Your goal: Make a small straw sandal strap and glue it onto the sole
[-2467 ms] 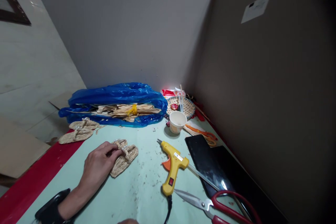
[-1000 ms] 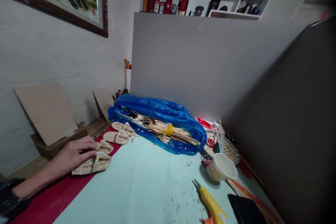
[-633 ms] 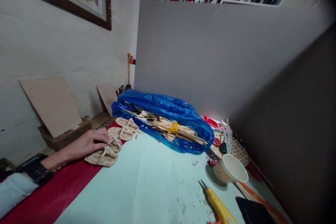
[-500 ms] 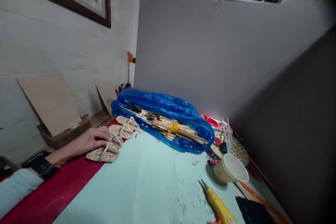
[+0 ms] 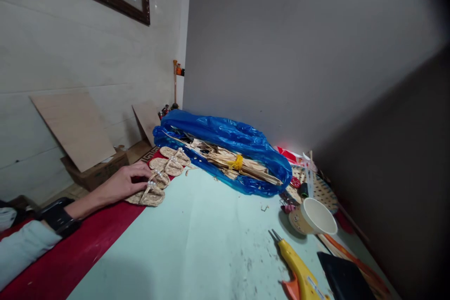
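Several small woven straw sandals [image 5: 149,197] with pearl-like beads on their straps lie in a row, partly on red cloth and partly on the pale green sheet. My left hand [image 5: 128,182], a black watch on its wrist, reaches in from the left. Its thumb and bent fingers close on a sandal near the front of the row, by the beaded straps. The fingertips partly cover that sandal. My right hand is out of view.
Behind the sandals lies a blue plastic bag [image 5: 225,126] with a tied bundle of dry husks [image 5: 253,167]. At right are a paper cup [image 5: 298,220], yellow hot glue gun [image 5: 295,262], woven basket [image 5: 325,192] and black flat object [image 5: 344,274]. A grey panel [image 5: 281,56] stands behind.
The camera view has tilted down slightly. My left hand stays at the front sandals, its thumb and fingers somewhat further apart; the nearest sandals sit closer together.
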`<state>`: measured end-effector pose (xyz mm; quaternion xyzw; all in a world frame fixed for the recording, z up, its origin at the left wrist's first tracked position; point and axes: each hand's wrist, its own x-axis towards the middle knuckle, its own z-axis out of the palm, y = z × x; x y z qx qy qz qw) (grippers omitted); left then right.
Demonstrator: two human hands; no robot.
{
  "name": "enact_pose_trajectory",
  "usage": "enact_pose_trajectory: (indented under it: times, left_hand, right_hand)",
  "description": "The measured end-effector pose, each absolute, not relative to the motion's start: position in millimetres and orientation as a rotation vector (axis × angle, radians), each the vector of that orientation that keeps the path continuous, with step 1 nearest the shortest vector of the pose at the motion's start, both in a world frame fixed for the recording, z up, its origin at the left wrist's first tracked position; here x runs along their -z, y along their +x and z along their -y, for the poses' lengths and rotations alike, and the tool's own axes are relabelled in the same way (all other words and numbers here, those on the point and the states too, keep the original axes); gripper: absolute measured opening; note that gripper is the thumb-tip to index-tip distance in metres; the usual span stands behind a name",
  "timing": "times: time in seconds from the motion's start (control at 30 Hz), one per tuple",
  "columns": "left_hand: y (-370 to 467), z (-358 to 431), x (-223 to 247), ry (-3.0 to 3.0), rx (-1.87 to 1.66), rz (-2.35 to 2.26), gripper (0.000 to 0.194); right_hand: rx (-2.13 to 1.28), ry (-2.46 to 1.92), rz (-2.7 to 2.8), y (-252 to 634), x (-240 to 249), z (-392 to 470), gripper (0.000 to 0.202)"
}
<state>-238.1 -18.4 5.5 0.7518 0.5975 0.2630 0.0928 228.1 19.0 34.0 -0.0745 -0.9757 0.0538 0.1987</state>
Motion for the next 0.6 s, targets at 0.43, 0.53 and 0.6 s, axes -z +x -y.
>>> enact_pose_trajectory:
  times: [0.43,0.53,0.6]
  left_hand:
    - [-230,65,-17,2.121,-0.829,-1.981,0.025]
    - [-224,78,-17,2.183,-0.767,-1.949,0.030]
    - [-222,79,-14,2.230,-0.737,-1.932,0.033]
  right_hand:
    - [-0.175,-0.375,2.589,242,-7,-29,0.022]
    - [-0.178,-0.406,2.586,238,-10,-15,0.022]
    - [-0.177,-0.412,2.594,239,-16,-1,0.022]
